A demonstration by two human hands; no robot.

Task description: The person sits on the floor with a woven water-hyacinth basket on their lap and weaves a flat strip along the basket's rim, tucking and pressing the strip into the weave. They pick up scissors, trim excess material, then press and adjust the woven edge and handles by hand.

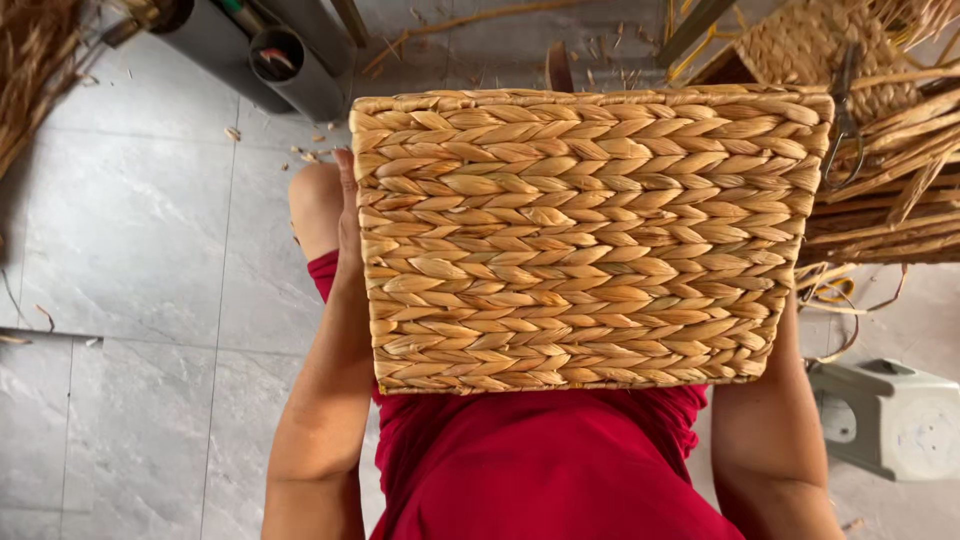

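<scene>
Woven basket (590, 240), rectangular, braided straw, ridged texture.

On your right you see a stack of woven panels and flat straw strips (880, 190), with metal scissors (845, 120) lying on it. Below it stands a small grey plastic stool (890, 415). Far on your left lies a dry straw bundle (35, 70). Grey metal tubes (270, 55) lie on the grey tiled floor (140, 250), with straw bits near them.

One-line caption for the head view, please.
Seated person holds a woven basket on the lap, left hand against its side, right hand hidden behind it, tiled floor below.
</scene>
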